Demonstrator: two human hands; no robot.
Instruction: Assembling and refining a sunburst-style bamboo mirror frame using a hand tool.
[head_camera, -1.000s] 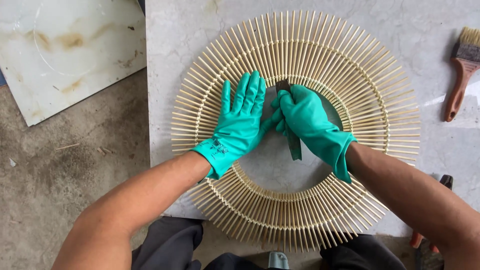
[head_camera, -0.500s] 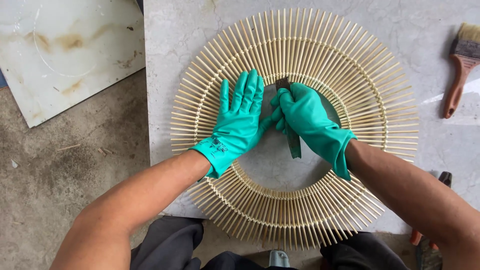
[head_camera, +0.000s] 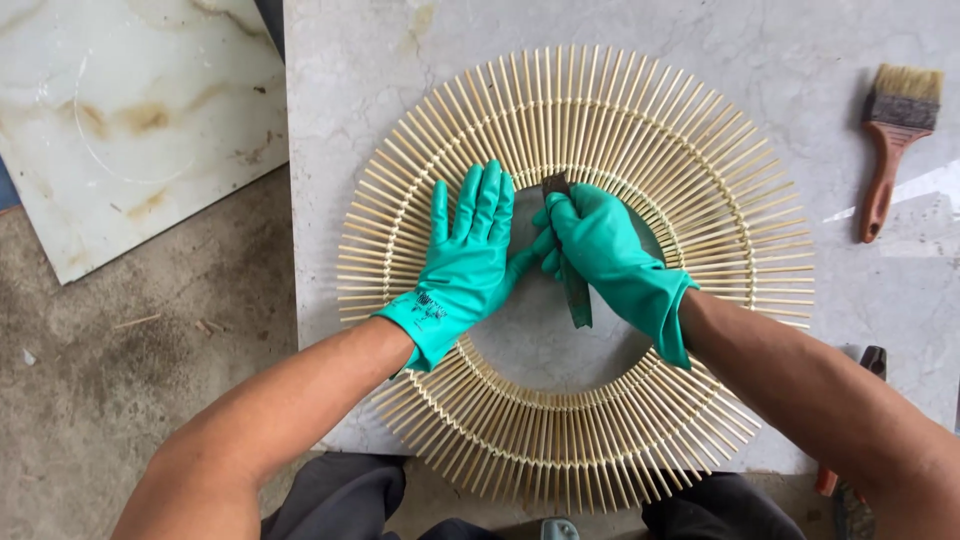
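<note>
Pressing flat on the left side of the stick ring (head_camera: 600, 110), the left hand (head_camera: 468, 262) lies open, its gloved fingers spread and pointing away from the person, palm down on the sticks beside the inner rim. The right hand (head_camera: 605, 255), also in a green glove, is closed around a dark flat tool (head_camera: 576, 290); the tool's top end shows above the fingers at the ring's inner edge, and its lower end hangs over the bare middle of the ring. The two hands touch at the thumbs.

The ring is a wide circle of pale thin sticks set like rays around an open centre. It lies flat on the grey marble bench (head_camera: 350, 60), filling most of it, with its near edge reaching just past the bench edge toward the person.

A paintbrush (head_camera: 893, 140) with a red-brown handle and pale bristles lies on the bench to the right, well apart from the ring. Left of the bench, a white tile (head_camera: 120, 120) with brown stains rests on the concrete floor (head_camera: 120, 400). Near the right forearm, a tool with a dark and red handle (head_camera: 872, 362) pokes out at the bench edge; I cannot tell what kind it is.
</note>
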